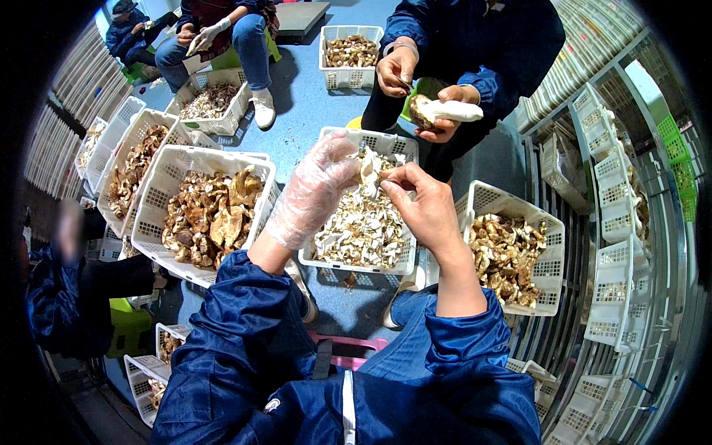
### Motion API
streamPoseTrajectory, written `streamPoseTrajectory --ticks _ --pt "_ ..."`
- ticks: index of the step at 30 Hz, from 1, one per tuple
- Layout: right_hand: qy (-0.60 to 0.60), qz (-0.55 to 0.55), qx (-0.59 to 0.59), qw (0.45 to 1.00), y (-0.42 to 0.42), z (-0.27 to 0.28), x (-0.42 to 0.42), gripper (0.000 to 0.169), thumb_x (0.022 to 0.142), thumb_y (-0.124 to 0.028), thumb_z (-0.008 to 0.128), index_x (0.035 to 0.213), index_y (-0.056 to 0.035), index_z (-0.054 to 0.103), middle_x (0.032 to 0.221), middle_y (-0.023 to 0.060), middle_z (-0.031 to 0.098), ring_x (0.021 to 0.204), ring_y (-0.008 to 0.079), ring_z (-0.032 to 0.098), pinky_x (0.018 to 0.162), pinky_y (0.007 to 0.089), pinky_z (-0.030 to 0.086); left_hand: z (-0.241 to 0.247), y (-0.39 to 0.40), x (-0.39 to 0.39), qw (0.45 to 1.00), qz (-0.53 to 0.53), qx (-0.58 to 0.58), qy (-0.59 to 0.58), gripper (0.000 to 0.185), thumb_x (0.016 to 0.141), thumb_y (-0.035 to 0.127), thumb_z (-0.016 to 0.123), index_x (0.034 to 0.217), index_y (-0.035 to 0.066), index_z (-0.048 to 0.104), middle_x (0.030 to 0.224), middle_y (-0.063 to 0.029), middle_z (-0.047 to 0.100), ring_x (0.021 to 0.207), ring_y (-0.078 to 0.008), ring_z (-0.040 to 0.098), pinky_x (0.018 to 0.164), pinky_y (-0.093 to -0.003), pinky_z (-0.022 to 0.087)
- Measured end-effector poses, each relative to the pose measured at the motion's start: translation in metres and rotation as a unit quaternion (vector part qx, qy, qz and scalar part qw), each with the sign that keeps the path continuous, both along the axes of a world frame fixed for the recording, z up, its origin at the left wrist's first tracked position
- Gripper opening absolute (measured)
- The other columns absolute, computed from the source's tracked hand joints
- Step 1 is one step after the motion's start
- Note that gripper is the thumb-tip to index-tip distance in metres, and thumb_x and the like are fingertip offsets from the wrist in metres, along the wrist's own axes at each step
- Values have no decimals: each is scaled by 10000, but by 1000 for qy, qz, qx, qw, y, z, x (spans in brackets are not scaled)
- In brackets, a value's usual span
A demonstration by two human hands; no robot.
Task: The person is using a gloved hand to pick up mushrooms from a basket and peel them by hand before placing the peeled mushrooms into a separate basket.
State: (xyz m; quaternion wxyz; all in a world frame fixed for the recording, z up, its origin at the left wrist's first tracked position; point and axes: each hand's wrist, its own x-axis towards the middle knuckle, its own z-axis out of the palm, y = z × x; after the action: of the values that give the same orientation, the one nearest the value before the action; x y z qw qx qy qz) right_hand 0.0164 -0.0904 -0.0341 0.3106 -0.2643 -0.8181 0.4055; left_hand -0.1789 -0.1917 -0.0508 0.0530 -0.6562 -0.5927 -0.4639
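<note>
My left hand [320, 186], in a clear plastic glove, holds a small pale mushroom piece [368, 173] above a white perforated plastic basket [359, 268]. My bare right hand [420, 203] pinches at the piece's right side with thumb and fingertips; whether it holds a tool is hidden. Pale mushroom trimmings [356, 233] fill the basket under both hands. To the left, a white basket [147, 217] holds brown mushrooms [208, 219]. On the right stands another white basket [550, 267] with brown and cream mushrooms [506, 258].
A co-worker across from me holds a large mushroom [445, 111] just beyond the middle basket. Other people sit at the upper left and left. More baskets stand on the blue floor [295, 83], one with mushrooms [350, 51]. Metal racks [578, 222] with baskets line the right side.
</note>
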Motion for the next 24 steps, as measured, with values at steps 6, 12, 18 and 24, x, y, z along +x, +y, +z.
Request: streamPoseTrajectory --ticks 6,12,18,24 --pt "12 -4 20 1000 2 0 3 153 961 -149 744 1059 -35 717 909 137 759 816 236 757 735 352 569 2 0 1 1000 1 -7 -1 376 716 -85 840 1031 82 722 1199 -162 697 1271 -388 635 984 -432 588" --pt "2 -37 85 996 0 -4 -2 129 964 -141 737 1019 -31 699 905 127 763 826 240 773 732 354 575 0 -1 3 999 -12 4 -43 392 725 -122 814 1047 83 725 1194 -148 675 1228 -349 653 940 -388 602" --pt "21 -54 5 998 0 7 2 111 964 -133 738 998 -33 702 911 124 765 806 219 767 743 341 579 -10 6 3 980 -55 -28 -190 379 732 -144 792 1039 71 735 1204 -129 647 1183 -320 660 905 -358 605" --pt "33 -10 48 998 -2 -1 -2 110 941 -129 757 995 -42 714 923 128 756 840 248 759 744 352 580 -1 -1 1 999 10 -24 -38 364 725 -103 827 1036 68 746 1216 -149 673 1185 -335 672 917 -376 600"
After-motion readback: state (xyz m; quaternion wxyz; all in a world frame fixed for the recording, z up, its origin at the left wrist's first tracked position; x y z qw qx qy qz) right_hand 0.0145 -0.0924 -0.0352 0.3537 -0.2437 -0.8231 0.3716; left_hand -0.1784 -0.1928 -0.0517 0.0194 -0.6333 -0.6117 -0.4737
